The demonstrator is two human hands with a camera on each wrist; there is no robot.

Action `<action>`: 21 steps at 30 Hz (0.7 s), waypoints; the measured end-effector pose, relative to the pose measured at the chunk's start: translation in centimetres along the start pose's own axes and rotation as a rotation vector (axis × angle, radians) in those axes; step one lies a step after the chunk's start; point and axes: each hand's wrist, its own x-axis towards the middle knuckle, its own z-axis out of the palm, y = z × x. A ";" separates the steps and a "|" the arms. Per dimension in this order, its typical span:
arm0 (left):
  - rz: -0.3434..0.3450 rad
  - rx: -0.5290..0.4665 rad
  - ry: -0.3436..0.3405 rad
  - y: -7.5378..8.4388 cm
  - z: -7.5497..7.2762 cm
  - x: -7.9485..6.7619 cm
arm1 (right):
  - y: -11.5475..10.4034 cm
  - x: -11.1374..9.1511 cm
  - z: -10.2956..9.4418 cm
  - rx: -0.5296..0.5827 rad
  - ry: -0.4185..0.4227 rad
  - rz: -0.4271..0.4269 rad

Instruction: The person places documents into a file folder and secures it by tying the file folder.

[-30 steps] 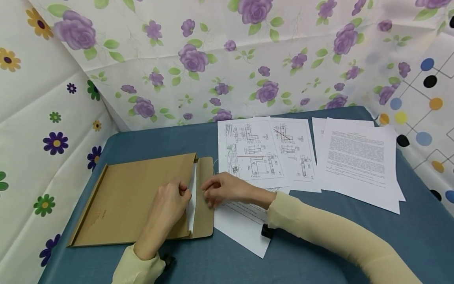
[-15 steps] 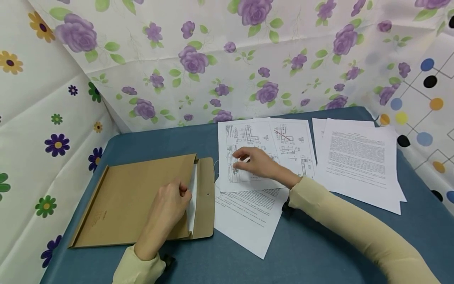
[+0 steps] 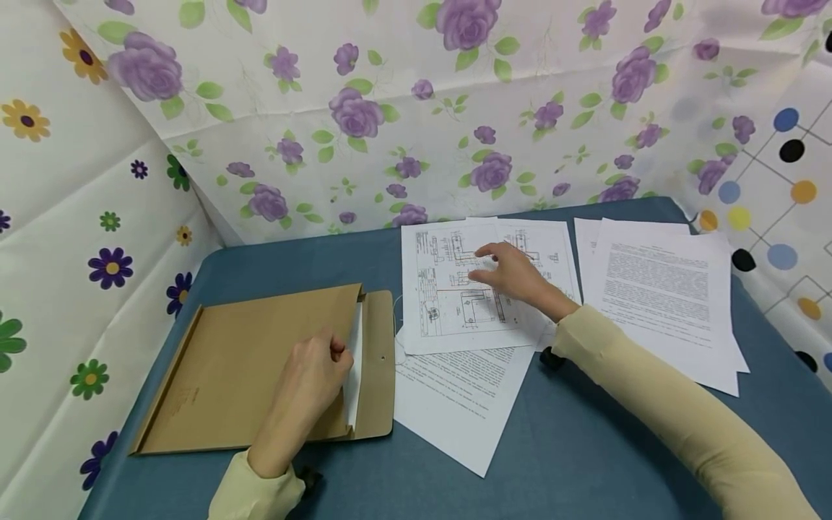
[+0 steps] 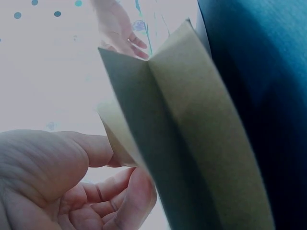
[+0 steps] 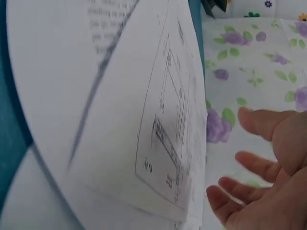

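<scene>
A brown cardboard folder [image 3: 247, 368] lies on the left of the table, its side flap [image 3: 377, 361] folded out to the right. White paper [image 3: 354, 368] shows inside the gap at its mouth. My left hand [image 3: 312, 375] pinches the cover's edge between thumb and fingers; in the left wrist view the cardboard edge [image 4: 120, 139] runs between them. Over the sheets of technical drawings [image 3: 448, 318] hovers my right hand [image 3: 510, 274], its fingers spread and holding nothing. A printed text sheet [image 3: 455, 412] lies partly under the drawings, close to the flap.
At the back right lies a fanned stack of text pages [image 3: 656, 303]. A thin string [image 3: 397, 307] loops from the flap beside the papers. Blue cloth [image 3: 520, 462] covers the table, and flowered sheets [image 3: 351, 166] hang behind and at the sides.
My right hand has left the folder's flap and moved up and right over the drawings, its fingers opening out. My left hand keeps its pinch on the folder.
</scene>
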 end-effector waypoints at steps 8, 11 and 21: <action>0.003 -0.003 0.002 -0.3 0.1 -0.1 | 1.4 0.8 -0.3 -0.049 -0.003 0.118; 0.004 -0.003 0.002 -0.3 0.1 -0.1 | 1.6 1.3 -0.3 -0.067 -0.005 0.136; -0.006 -0.002 -0.005 -0.3 0.2 -0.1 | 1.1 2.2 -0.4 -0.142 0.013 0.168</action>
